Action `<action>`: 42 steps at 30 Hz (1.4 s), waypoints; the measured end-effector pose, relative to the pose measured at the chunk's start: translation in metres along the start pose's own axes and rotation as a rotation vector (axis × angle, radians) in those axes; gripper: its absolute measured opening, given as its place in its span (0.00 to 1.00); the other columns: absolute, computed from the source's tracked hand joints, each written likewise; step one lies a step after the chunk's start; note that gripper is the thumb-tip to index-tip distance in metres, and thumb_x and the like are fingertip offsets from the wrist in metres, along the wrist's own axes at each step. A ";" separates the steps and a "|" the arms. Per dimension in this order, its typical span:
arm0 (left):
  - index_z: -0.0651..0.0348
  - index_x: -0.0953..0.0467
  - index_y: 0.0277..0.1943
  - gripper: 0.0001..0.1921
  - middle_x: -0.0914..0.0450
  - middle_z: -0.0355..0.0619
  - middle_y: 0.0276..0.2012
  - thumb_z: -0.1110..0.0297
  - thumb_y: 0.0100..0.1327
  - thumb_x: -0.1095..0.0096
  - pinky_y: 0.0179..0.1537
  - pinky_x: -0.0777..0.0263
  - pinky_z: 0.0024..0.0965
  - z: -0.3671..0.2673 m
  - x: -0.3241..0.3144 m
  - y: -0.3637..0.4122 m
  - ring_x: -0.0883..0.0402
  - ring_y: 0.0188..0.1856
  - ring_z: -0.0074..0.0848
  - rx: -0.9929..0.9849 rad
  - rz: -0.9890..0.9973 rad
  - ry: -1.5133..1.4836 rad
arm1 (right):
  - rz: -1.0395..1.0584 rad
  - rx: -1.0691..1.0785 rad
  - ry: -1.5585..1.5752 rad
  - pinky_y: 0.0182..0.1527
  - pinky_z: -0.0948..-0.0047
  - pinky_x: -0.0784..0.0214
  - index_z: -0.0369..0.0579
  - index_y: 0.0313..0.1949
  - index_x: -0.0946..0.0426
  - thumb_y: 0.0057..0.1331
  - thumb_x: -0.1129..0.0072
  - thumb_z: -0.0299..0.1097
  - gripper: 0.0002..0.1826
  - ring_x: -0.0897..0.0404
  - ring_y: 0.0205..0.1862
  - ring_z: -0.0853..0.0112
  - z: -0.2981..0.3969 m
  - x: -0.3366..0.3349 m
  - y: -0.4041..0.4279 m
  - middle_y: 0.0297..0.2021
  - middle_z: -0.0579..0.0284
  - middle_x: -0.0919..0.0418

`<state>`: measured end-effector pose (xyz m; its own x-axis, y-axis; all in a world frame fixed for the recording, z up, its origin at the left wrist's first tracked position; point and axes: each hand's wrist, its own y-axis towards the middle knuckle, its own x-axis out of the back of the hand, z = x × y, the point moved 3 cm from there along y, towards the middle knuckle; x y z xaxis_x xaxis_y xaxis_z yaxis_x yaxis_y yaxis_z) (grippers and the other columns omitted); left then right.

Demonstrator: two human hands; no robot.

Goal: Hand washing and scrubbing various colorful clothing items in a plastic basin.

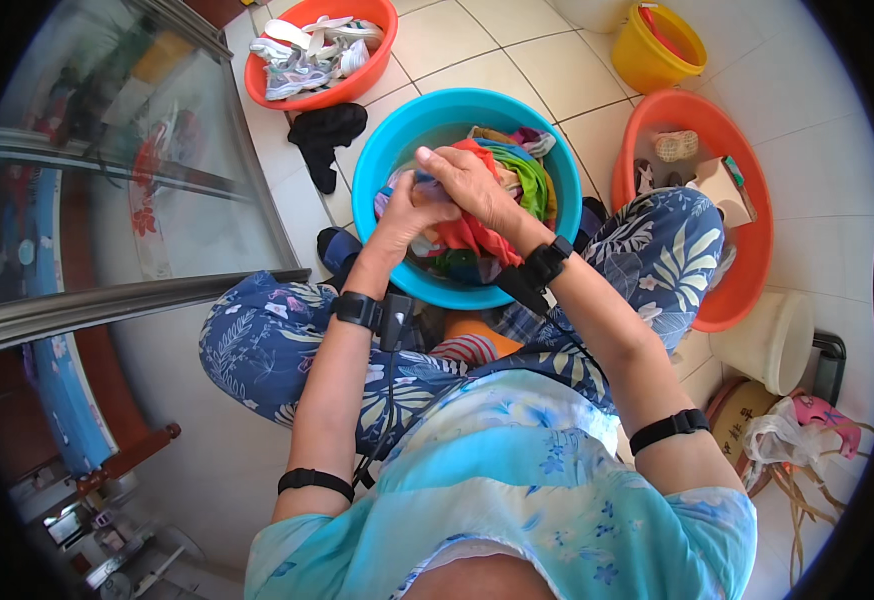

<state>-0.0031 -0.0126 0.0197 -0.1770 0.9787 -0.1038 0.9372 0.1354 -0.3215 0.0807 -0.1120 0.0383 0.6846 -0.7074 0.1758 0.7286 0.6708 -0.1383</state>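
A turquoise plastic basin (563, 247) stands on the tiled floor between the knees, holding water and a heap of wet, multicoloured clothes (530, 180). Above the heap my left hand (416, 214) and my right hand (467, 180) meet, their fingers curled around a bunch of purplish cloth (425, 187) that is mostly hidden between them. Red cloth (474, 238) lies just below my right hand. Green, yellow and white fabric shows at the heap's right side.
A red basin (377, 67) with shoes is at the upper left, with black cloth (328, 139) beside it. On the right are another red basin (753, 247) with shoes and a box, a yellow bucket (639, 60) and a white bucket (771, 341). A glass sliding door (204, 187) borders the left.
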 end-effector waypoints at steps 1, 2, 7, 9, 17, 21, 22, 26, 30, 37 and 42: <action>0.62 0.32 0.53 0.23 0.26 0.42 0.47 0.64 0.58 0.34 0.52 0.33 0.26 0.000 -0.002 0.000 0.26 0.49 0.23 0.001 -0.001 0.013 | 0.042 0.021 0.142 0.41 0.71 0.33 0.36 0.39 0.25 0.67 0.53 0.50 0.24 0.24 0.38 0.68 0.006 -0.001 -0.002 0.33 0.52 0.22; 0.62 0.32 0.53 0.23 0.25 0.42 0.47 0.64 0.58 0.34 0.51 0.33 0.26 0.002 -0.003 0.001 0.26 0.49 0.23 0.003 -0.019 0.027 | 0.134 0.017 0.068 0.45 0.73 0.33 0.36 0.42 0.25 0.66 0.50 0.51 0.25 0.24 0.41 0.70 0.011 0.003 -0.004 0.38 0.55 0.22; 0.63 0.29 0.53 0.21 0.23 0.41 0.46 0.63 0.60 0.35 0.50 0.32 0.25 -0.028 0.007 -0.005 0.25 0.48 0.22 0.046 0.013 -0.191 | 0.071 0.023 -0.009 0.53 0.71 0.35 0.41 0.55 0.29 0.61 0.44 0.50 0.29 0.26 0.48 0.67 -0.032 0.040 -0.021 0.47 0.52 0.25; 0.63 0.28 0.50 0.17 0.22 0.40 0.43 0.67 0.60 0.36 0.50 0.32 0.25 -0.055 0.005 -0.004 0.24 0.46 0.22 -0.068 0.088 -0.253 | 0.028 -0.099 0.189 0.56 0.70 0.37 0.40 0.60 0.35 0.59 0.40 0.45 0.33 0.30 0.56 0.64 -0.039 0.046 -0.035 0.57 0.48 0.32; 0.60 0.30 0.53 0.17 0.23 0.40 0.46 0.70 0.62 0.40 0.49 0.33 0.26 -0.053 -0.001 0.009 0.25 0.48 0.22 -0.015 0.150 -0.390 | 0.023 0.284 -0.318 0.55 0.74 0.37 0.51 0.54 0.26 0.60 0.43 0.35 0.21 0.30 0.55 0.65 -0.045 0.043 -0.015 0.55 0.57 0.31; 0.60 0.28 0.49 0.12 0.22 0.42 0.47 0.69 0.63 0.42 0.57 0.34 0.34 -0.036 -0.009 0.021 0.25 0.51 0.27 0.034 0.111 -0.547 | -0.108 0.069 0.387 0.44 0.76 0.33 0.43 0.39 0.22 0.56 0.46 0.26 0.10 0.25 0.40 0.73 -0.078 0.062 -0.005 0.35 0.65 0.22; 0.60 0.27 0.50 0.12 0.22 0.43 0.48 0.69 0.64 0.43 0.57 0.34 0.34 -0.025 0.005 0.024 0.25 0.53 0.27 0.029 0.086 -0.538 | -0.235 -0.021 0.510 0.38 0.78 0.35 0.42 0.32 0.24 0.55 0.49 0.22 0.06 0.27 0.33 0.78 -0.063 0.075 -0.011 0.27 0.67 0.24; 0.62 0.30 0.54 0.16 0.24 0.46 0.52 0.65 0.66 0.45 0.58 0.34 0.36 -0.003 0.003 0.034 0.27 0.56 0.30 0.033 -0.004 -0.532 | -0.446 -0.040 0.939 0.40 0.78 0.34 0.42 0.32 0.25 0.57 0.52 0.24 0.06 0.26 0.33 0.76 -0.089 0.102 0.000 0.29 0.64 0.24; 0.59 0.30 0.52 0.16 0.25 0.42 0.49 0.61 0.67 0.45 0.55 0.33 0.34 0.001 -0.013 0.039 0.26 0.52 0.27 0.060 -0.018 -0.719 | -0.257 0.006 1.024 0.51 0.75 0.36 0.40 0.48 0.28 0.55 0.56 0.28 0.20 0.26 0.47 0.68 -0.054 0.061 -0.007 0.44 0.56 0.25; 0.61 0.29 0.50 0.18 0.23 0.44 0.44 0.55 0.66 0.46 0.47 0.27 0.33 0.019 0.001 0.048 0.23 0.45 0.28 0.176 -0.183 -0.697 | -0.021 0.158 0.643 0.56 0.74 0.40 0.42 0.58 0.32 0.53 0.47 0.33 0.30 0.30 0.51 0.71 0.019 0.039 -0.042 0.50 0.58 0.28; 0.54 0.27 0.46 0.20 0.22 0.42 0.40 0.47 0.63 0.45 0.50 0.27 0.38 0.025 -0.039 0.037 0.22 0.43 0.30 0.249 -0.089 -0.804 | -0.374 0.196 -0.401 0.29 0.52 0.32 0.44 0.24 0.30 0.60 0.47 0.45 0.16 0.23 0.26 0.49 0.007 0.010 -0.046 0.20 0.41 0.25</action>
<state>0.0311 -0.0494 -0.0117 -0.4956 0.5455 -0.6759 0.8327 0.0771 -0.5483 0.0544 -0.1486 0.0532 0.2922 -0.7900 0.5390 0.8761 0.4471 0.1804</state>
